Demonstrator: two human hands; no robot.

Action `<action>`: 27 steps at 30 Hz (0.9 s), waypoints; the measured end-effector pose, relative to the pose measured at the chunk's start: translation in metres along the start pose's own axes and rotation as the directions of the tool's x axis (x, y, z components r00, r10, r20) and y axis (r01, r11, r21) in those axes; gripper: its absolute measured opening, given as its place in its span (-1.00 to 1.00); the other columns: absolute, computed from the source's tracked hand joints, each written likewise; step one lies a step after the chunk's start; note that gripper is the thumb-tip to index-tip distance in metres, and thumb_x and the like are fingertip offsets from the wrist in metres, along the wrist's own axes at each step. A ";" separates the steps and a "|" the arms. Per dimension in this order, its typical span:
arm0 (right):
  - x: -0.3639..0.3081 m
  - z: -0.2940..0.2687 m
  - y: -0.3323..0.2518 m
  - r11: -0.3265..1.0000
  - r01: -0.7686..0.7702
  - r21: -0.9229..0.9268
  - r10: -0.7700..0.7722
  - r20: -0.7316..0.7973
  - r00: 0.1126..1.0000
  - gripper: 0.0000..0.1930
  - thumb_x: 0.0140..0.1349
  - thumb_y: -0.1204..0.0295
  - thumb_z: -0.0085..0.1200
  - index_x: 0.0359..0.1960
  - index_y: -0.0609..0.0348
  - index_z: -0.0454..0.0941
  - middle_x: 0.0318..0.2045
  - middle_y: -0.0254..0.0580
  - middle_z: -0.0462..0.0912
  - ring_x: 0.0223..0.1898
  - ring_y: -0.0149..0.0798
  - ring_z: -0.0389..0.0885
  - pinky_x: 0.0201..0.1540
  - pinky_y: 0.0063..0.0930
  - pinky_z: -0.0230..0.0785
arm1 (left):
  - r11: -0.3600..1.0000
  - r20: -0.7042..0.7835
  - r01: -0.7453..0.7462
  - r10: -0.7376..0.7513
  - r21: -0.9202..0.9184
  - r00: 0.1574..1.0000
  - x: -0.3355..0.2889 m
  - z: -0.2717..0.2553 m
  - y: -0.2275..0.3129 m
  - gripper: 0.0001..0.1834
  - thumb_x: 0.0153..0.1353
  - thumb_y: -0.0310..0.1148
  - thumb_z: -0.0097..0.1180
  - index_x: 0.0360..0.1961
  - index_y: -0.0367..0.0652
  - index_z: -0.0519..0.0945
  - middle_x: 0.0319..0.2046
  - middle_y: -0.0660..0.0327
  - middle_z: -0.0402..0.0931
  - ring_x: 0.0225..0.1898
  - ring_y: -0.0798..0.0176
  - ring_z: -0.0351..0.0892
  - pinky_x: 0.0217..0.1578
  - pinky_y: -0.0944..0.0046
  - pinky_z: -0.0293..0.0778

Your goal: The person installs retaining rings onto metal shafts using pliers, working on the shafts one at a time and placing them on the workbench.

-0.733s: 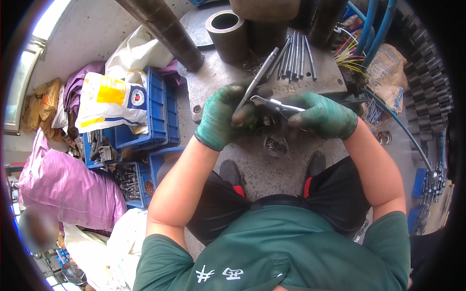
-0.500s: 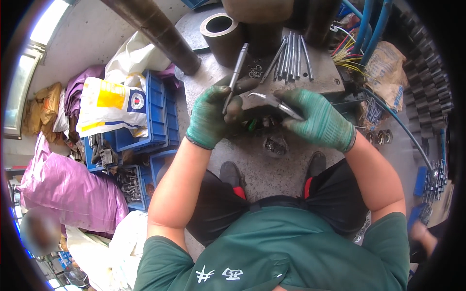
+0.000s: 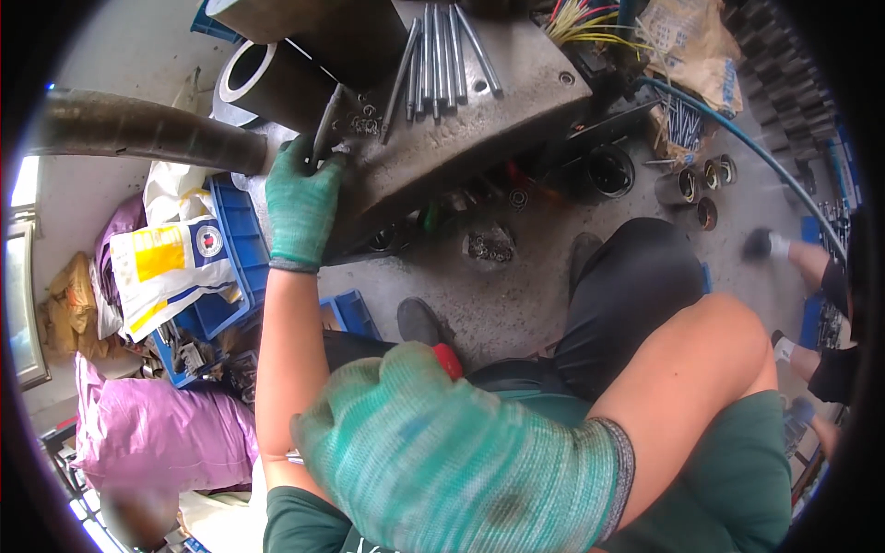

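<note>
Left of centre in the upper frame, the left hand (image 3: pixel 306 205) has thumb and fingers narrowed around the lower end of a rod (image 3: pixel 328 116), which slants up over the slab (image 3: pixel 521 100). Metal by its look, it should be stiff, fairly light and tough, perhaps slippery; mid-shaft would likely balance best. Rings (image 3: pixel 367 122) lie just right of it, then more rods (image 3: pixel 441 69) at top centre. At lower centre, the right hand (image 3: pixel 452 452) hides its fingertips; I cannot tell what it grips.
</note>
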State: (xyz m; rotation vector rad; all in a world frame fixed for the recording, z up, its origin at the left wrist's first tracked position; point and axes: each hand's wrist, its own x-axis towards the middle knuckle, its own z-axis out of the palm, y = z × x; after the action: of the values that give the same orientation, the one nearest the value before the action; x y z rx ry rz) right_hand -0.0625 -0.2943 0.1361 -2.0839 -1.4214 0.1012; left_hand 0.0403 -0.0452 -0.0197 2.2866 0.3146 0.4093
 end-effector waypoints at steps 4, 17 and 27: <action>-0.008 -0.008 0.003 1.000 0.013 0.022 -0.012 -0.019 1.000 -0.83 0.27 0.30 0.17 -0.34 0.13 0.60 -0.49 -0.26 0.58 -0.42 -0.20 0.63 -0.40 -0.24 0.41 | 0.957 0.049 -0.199 0.194 0.209 0.980 -0.005 0.005 0.006 -0.69 0.29 -0.36 0.34 -0.02 -0.31 0.73 -0.13 0.05 0.66 -0.14 0.13 0.70 -0.05 0.21 0.56; -0.006 -0.018 0.006 0.994 0.108 -0.020 -0.108 -0.004 0.994 -0.83 0.26 0.31 0.17 -0.25 0.11 0.66 -0.47 -0.31 0.58 -0.43 -0.23 0.64 -0.40 -0.24 0.41 | 0.844 0.099 -0.384 0.375 0.375 0.922 -0.056 0.001 0.020 -0.51 -0.02 -0.34 0.59 -0.01 -0.16 0.76 -0.18 0.03 0.59 -0.19 -0.04 0.68 -0.18 0.09 0.64; -0.011 -0.031 0.047 0.991 0.133 0.016 -0.134 0.037 0.990 -0.68 0.27 0.32 0.19 0.04 0.07 0.70 -0.27 -0.24 0.67 -0.30 -0.17 0.66 -0.31 -0.25 0.47 | 0.884 0.062 -0.401 0.398 0.241 0.915 -0.069 0.011 0.011 -0.66 -0.07 -0.63 0.27 -0.22 -0.07 0.72 -0.29 0.08 0.57 -0.23 -0.11 0.64 -0.21 -0.02 0.57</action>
State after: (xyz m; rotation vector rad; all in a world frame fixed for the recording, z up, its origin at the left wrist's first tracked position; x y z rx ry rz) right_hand -0.0166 -0.3286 0.1335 -1.9796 -1.5746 0.0966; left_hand -0.0181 -0.0842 -0.0319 2.6038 -0.1292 0.5933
